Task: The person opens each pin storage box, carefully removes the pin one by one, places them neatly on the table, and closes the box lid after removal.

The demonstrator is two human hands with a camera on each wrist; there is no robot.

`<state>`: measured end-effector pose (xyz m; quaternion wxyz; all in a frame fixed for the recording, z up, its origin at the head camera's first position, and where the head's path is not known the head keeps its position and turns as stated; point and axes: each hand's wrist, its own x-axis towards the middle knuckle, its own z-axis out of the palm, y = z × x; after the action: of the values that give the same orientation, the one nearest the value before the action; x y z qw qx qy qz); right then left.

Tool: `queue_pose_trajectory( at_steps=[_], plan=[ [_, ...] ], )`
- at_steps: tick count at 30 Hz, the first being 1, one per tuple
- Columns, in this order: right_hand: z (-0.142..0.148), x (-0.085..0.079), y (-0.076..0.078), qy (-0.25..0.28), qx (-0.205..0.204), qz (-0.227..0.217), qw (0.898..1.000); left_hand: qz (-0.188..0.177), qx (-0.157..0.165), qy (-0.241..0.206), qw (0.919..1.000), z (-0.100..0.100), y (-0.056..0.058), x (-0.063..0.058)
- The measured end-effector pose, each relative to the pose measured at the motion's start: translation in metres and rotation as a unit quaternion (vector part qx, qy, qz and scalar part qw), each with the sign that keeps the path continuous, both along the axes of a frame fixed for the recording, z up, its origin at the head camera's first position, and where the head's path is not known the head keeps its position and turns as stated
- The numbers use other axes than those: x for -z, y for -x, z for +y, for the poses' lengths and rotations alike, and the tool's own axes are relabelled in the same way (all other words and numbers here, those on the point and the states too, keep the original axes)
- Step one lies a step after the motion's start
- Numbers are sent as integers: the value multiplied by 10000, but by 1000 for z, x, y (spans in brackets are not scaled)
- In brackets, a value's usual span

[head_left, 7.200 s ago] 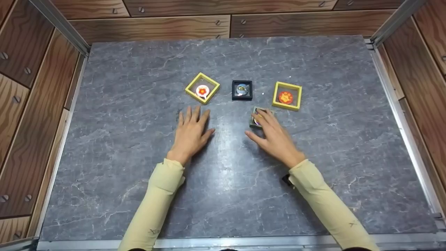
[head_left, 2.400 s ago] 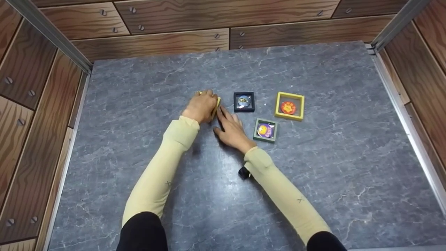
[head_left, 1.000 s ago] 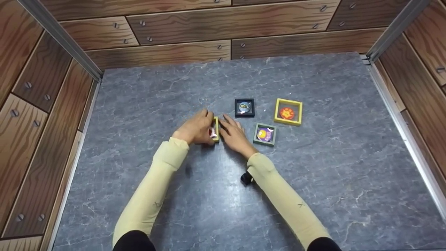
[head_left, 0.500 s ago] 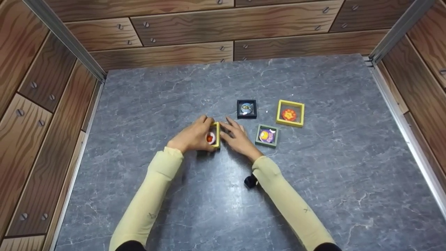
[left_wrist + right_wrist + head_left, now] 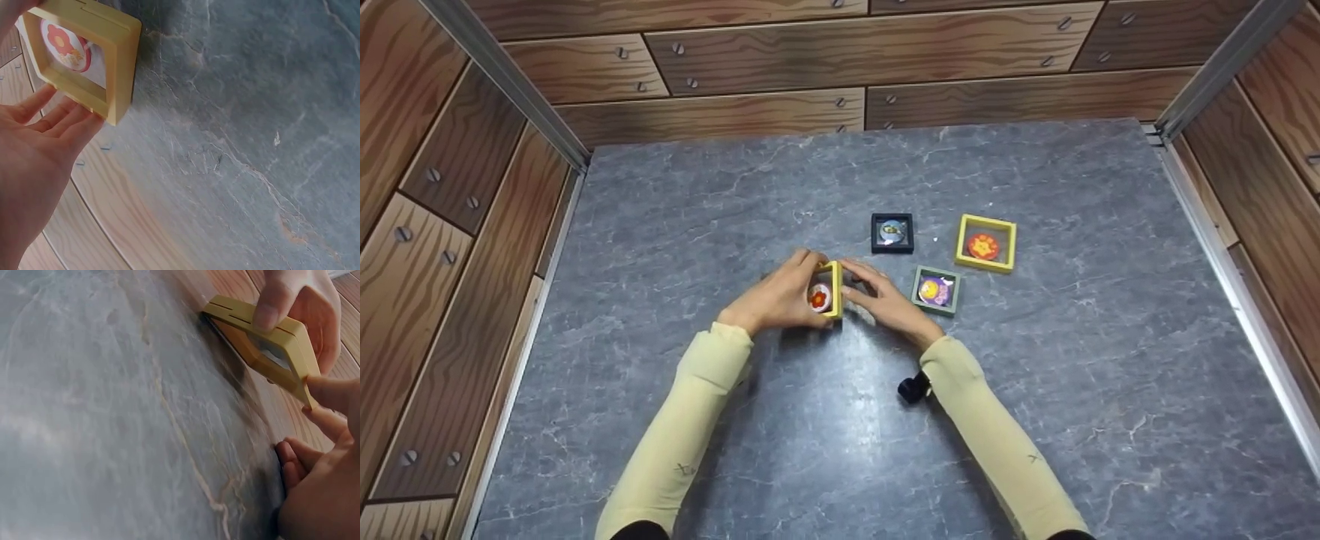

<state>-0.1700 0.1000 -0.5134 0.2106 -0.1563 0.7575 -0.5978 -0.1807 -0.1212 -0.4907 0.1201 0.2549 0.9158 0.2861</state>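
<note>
My left hand (image 5: 776, 296) grips a square yellow display frame (image 5: 838, 291) between thumb and fingers, tilted and raised off the table. Inside its clear window sits a round white badge with a red flower (image 5: 64, 45). At the frame's right edge is my right hand (image 5: 889, 304). In the right wrist view its thumb and forefinger (image 5: 323, 416) pinch a corner of the frame, while the other fingers curl below. The left thumb (image 5: 270, 312) presses on one side of the frame.
Right of the hands lie a green display frame (image 5: 956, 294) with a purple and yellow badge, a small black frame (image 5: 892, 250), and another yellow frame (image 5: 985, 266) with a red and yellow badge. All rest on the grey marbled table (image 5: 697, 195), walled by wood-patterned panels (image 5: 750, 60).
Earlier the yellow flower frame lay flat at the table's left; my left hand took it up and brought it nearer. My right hand left the green frame and now takes the yellow one's edge.
</note>
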Motion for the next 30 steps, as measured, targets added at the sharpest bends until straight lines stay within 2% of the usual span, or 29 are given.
queue_pose_trajectory(
  at_steps=[5, 7, 11, 17, 21, 25, 30],
  plan=[
    [4, 24, 7, 362, -33, -379, 9986, 4, 37, -170, 9998, -1, -2, 1],
    [4, 27, 6, 381, -41, -399, 9985, 10, 13, -209, 9998, -2, -3, 2],
    [4, 27, 4, 333, -65, -359, 9988, -12, -21, -298, 9996, -3, -5, 4],
    [6, 27, 3, 348, -9, -313, 9989, -247, -43, -404, 9989, -3, -5, 3],
    [9, 27, 1, 326, 57, -464, 9984, -378, -74, -357, 9986, -1, -3, 1],
    [11, 28, -2, 448, 98, -483, 9978, -432, -69, -443, 9981, -1, -2, 0],
    [10, 30, -3, 653, 110, -406, 9970, -555, -210, -676, 9959, -2, -2, 0]
  ],
)
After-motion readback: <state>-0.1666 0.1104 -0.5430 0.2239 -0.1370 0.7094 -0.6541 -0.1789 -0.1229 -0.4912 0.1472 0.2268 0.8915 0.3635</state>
